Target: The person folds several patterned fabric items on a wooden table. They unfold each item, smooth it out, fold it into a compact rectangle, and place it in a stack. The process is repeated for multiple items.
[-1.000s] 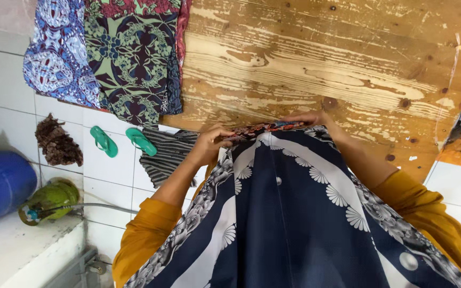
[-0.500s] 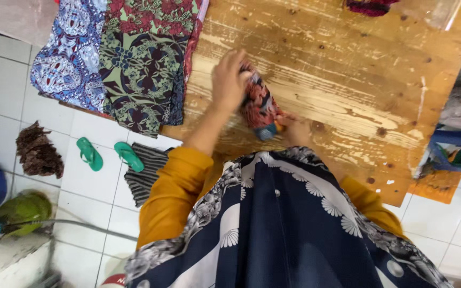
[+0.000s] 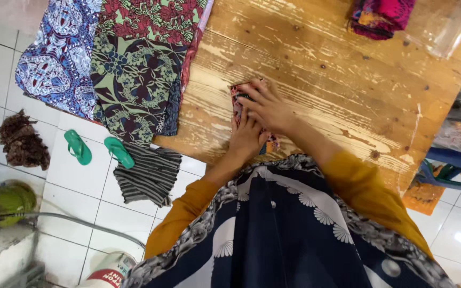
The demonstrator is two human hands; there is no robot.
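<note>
Right fingers: the right hand (image 3: 267,106) lay flat with its fingers spread out, pressing down on the small folded cloth (image 3: 239,96). It was not closed around anything.
Left fingers: the left hand (image 3: 246,137) lay flat too, palm down on the same cloth, just below the right hand. The two hands touched and the right one partly covered the left one.
Small folded cloth: it was red and dark with a busy pattern. It lay on the wooden table (image 3: 316,69), near the table's front edge, close to the person. The hands hid most of it, so only its far corner and a bit by the wrist showed.
Sleeves: yellow-orange sleeves (image 3: 188,210) ran back from both hands to a dark blue dress with white fan shapes (image 3: 289,240).
Cloths on the table's left end: a green and red flowered cloth (image 3: 137,69) and a blue and white cloth (image 3: 57,58) hung over the edge of the table.
Far side of the table: a pink and red bundle of cloth (image 3: 382,16) sat there, well apart from the hands, with a clear plastic bag (image 3: 441,26) just beside it.
Floor left of the table: two green sandals (image 3: 97,149) lay on white tiles, next to a striped cloth (image 3: 148,176) and a brown clump (image 3: 22,141).
Floor right of the table: an orange mat (image 3: 425,197) peeked out.
</note>
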